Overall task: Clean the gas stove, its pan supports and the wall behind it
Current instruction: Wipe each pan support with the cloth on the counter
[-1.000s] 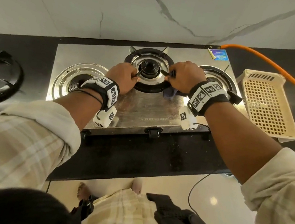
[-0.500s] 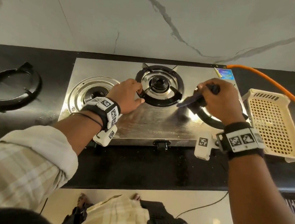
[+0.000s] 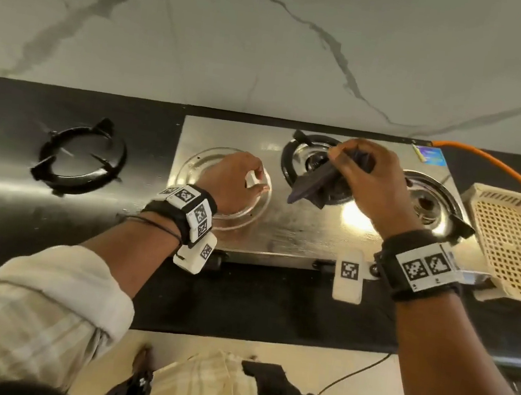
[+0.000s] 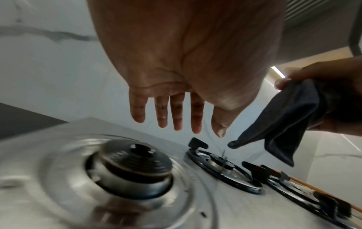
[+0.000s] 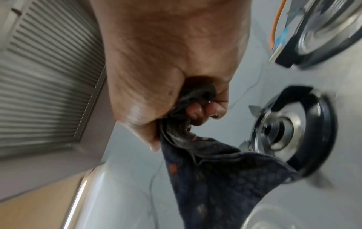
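Note:
The steel gas stove (image 3: 297, 231) stands against the white marble wall (image 3: 270, 51). Its left burner (image 4: 135, 162) is bare; that burner's black pan support (image 3: 80, 158) lies on the counter to the left. The middle pan support (image 3: 286, 164) and the right pan support (image 3: 456, 221) sit on their burners. My left hand (image 3: 254, 180) hovers over the left burner, fingers (image 4: 176, 114) straight and holding nothing. My right hand (image 3: 346, 158) grips a dark cloth (image 3: 309, 187) that hangs over the middle burner (image 5: 278, 133).
A cream perforated basket (image 3: 509, 247) stands right of the stove, touching its corner. An orange gas hose (image 3: 498, 170) runs from the stove's back right along the black counter (image 3: 6, 199). A thin cable hangs below the counter's front edge.
My left hand let go of the middle pan support and moved left over the bare burner. My right hand rose from the right burner and carried the cloth above the middle burner.

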Tool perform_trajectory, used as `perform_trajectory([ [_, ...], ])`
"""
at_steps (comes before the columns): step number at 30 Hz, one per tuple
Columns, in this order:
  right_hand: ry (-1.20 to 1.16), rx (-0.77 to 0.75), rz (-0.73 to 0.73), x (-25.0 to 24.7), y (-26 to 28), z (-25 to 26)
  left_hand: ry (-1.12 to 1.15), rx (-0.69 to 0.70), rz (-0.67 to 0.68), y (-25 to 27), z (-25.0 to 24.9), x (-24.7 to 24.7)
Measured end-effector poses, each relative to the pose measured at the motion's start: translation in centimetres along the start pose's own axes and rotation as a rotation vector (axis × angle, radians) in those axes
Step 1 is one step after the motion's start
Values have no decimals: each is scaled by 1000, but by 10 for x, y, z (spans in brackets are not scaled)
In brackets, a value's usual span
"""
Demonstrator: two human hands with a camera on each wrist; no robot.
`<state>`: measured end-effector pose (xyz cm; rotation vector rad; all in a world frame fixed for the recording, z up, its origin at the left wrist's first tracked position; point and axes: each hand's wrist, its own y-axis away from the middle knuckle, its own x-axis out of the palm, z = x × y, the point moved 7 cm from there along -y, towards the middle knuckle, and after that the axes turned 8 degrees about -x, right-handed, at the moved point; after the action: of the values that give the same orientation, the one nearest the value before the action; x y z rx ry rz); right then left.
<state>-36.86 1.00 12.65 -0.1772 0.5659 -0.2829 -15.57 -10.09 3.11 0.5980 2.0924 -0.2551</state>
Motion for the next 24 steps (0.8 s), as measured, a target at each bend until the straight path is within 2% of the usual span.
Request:
perform_trajectory([
  [3,30,-40,43,50,-3,18,42,-7,-44,21,40,-30],
  [7,34,-107,156,132,-3,55,-17,-135,-91,55,142,-78],
  [13,75,-190,265,244,5,102,-250,-479,-286,108,300,-152],
  [16,51,-202,289,287,12,122,-312,-632,-242,124,362,-169],
  [19,61,-181,321,317,20,128,-282,-597,-134,122,394,-166],
  [22,92,-170,345,337,24,128,-107,-509,-154,117,402,-162],
  [24,120,-150,358,345,26,125,-70,-470,-162,115,401,-157],
])
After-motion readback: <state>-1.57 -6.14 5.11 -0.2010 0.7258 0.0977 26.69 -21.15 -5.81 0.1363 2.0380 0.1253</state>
